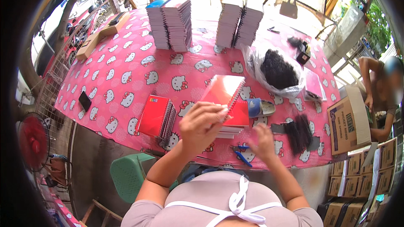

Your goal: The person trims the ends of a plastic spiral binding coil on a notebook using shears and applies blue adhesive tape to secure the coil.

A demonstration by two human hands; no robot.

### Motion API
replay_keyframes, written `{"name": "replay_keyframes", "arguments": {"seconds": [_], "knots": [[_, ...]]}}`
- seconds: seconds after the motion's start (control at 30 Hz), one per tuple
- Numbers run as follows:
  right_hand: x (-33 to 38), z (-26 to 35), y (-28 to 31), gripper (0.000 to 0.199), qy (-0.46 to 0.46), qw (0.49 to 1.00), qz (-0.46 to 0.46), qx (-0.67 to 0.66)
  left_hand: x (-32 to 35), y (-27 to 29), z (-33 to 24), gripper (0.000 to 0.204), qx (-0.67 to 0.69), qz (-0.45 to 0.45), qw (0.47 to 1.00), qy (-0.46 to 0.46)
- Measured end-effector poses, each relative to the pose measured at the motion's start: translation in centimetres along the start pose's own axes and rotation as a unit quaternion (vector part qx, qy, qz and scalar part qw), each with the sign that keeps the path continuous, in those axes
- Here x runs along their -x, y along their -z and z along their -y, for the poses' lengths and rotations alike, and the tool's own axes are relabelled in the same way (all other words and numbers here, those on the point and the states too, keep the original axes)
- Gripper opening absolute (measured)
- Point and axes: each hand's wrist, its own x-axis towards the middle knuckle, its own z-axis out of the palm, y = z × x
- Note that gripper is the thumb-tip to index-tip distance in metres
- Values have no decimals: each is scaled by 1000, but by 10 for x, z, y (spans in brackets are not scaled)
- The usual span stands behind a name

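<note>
My left hand (202,121) is closed at the near end of a red spiral notebook (224,89), which is tilted up with its black coil along the right side. Beneath it is a stack of red-covered books (239,115) with white page edges. My right hand (266,143), somewhat blurred, hovers right of the stack with its fingers apart and holds nothing. Blue-handled cutting pliers (243,158) lie on the table close to that hand. Left of my left hand stands a pile of red coil-bound notebooks (154,115). A blue container (255,107) sits beside the stack.
Black coils (299,134) lie at the right, and more fill a plastic bag (277,72). Tall notebook stacks (169,25) (239,24) stand at the back. A phone (85,101) is at the left. Another person (383,88) handles an open carton (349,120). A green stool (128,176) stands below.
</note>
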Motion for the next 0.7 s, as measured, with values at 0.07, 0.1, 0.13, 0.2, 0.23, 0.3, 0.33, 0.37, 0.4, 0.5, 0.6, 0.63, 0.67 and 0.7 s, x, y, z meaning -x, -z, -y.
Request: {"name": "replay_keyframes", "arguments": {"seconds": [0.07,0.1,0.13,0.2,0.23,0.3,0.33,0.37,0.4,0.5,0.6,0.63,0.67,0.7], "knots": [[37,24,-11,59,1,999,40,9,24,-13,7,24,1,56,998,38],[51,30,-17,57,5,997,48,57,41,-21,15,24,10,81,994,75],[59,33,-21,56,9,993,55,106,52,-26,19,24,20,106,988,111],[50,39,-13,47,-73,994,73,-34,57,-32,15,23,9,68,992,108],[42,50,1,46,-99,986,56,-124,55,-33,9,23,16,44,991,126],[11,84,39,44,-81,969,-2,-232,52,-35,6,23,27,13,989,142],[-1,100,51,43,-58,976,-39,-208,54,-36,5,24,34,13,989,146],[-12,114,61,42,-34,980,-75,-182,54,-37,5,24,43,11,988,149],[-21,121,64,41,-8,982,-112,-155,54,-37,4,25,42,11,988,150],[-23,120,59,38,-37,977,-50,-204,53,-38,3,27,37,10,988,151],[-19,93,49,34,-236,783,141,-558,53,-40,5,27,30,1,992,125],[-16,84,47,32,-307,637,214,-673,54,-40,5,27,26,-7,995,101],[-17,86,47,32,-316,607,215,-697,55,-38,5,27,20,-13,997,77],[-18,91,50,32,-323,576,217,-719,52,-35,5,26,1,-17,998,58]]}}
